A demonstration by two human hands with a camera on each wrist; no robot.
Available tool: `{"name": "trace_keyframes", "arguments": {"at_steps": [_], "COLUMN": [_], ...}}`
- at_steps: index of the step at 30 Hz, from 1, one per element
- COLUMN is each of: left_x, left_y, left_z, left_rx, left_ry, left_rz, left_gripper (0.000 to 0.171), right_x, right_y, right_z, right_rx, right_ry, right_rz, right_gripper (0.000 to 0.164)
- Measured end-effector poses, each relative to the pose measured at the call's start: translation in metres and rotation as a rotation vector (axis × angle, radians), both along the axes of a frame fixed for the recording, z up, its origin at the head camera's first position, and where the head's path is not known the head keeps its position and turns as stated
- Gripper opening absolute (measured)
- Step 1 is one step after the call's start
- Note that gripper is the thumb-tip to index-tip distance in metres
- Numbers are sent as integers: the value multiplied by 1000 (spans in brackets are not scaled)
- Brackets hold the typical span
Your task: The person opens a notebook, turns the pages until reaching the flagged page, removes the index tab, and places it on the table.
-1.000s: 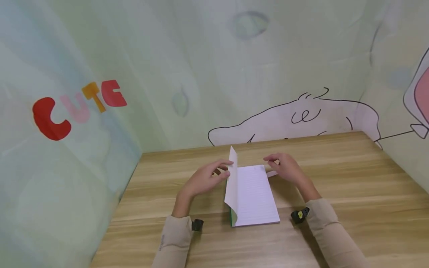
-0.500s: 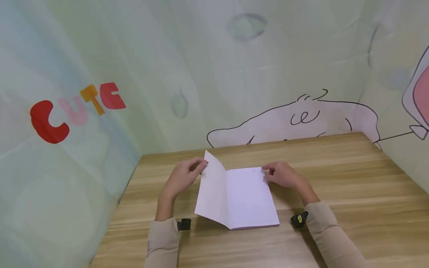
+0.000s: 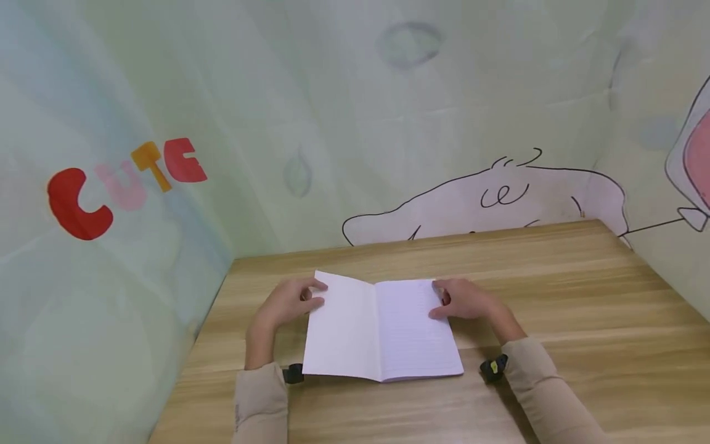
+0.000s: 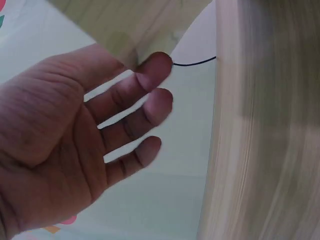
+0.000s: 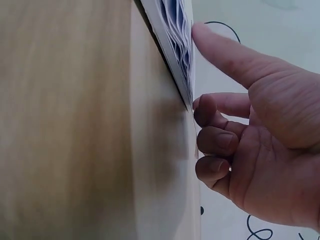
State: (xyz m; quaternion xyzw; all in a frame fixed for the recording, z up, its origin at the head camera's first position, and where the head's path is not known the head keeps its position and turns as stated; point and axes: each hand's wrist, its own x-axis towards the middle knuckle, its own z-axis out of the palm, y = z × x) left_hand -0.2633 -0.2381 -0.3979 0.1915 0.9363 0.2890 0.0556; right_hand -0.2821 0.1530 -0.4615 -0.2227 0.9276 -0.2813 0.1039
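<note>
A notebook (image 3: pixel 417 336) lies open near the middle of the wooden table (image 3: pixel 410 410), between the two hands. Its long axis runs near to far, with one short edge facing the person and the other facing the backdrop (image 3: pixel 266 86). The spine leans very slightly left toward the far end. To the right of the spine is a lined page, lying almost flat; to its left spreads a plain white leaf (image 3: pixel 341 336), whose far left corner looks raised off the table.

The left hand (image 3: pixel 281 303) is at the far part of the leaf's left edge, with thumb and index tips set apart on it. In the left wrist view three fingers reach out loosely, slightly parted, near the leaf's corner; whether that corner is pinched I cannot tell.

The right hand (image 3: pixel 465 298) is at the far right corner of the notebook. Its thumb and index finger are spread wide, both tips touching the lined page, the thumb on the nearer side. In the right wrist view the other fingers bend inward, and the notebook's sheets show slightly fanned along the edge.

Beige sleeves (image 3: pixel 554 394) cover both forearms. Coloured letters (image 3: pixel 80 205) spell CUTE on the backdrop at left.
</note>
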Motion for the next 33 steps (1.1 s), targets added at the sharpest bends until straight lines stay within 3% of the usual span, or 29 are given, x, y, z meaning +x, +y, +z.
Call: {"name": "trace_keyframes", "arguments": {"at_steps": [3,8,16,25,29,33], "left_x": [7,12,7,8,9,8], "left_y": [-7,-9,-4,1,6,13], "left_z": [-3,-9,-16,-15,-15,-15], "left_rx": [-45,-121,-116,-198,-216,-183], "left_ry": [-118,-321,-400,-360,-318,-253], "left_rz": [17,17,9,13,-8,-41], "left_gripper": [41,64,77,75,72,71], "right_x": [3,7,13,14,12,7], "right_y": [-5,-11,-14,-15,-10,-4], "right_z": [1,1,6,6,7,11], "right_rx": [29,83,156,36,-51,-81], "right_ry": [-14,-22,37,24,-29,-15], "right_rz": [18,-27,-44,-44,-132,-222], "right_gripper": [64,85,72,66,65,54]}}
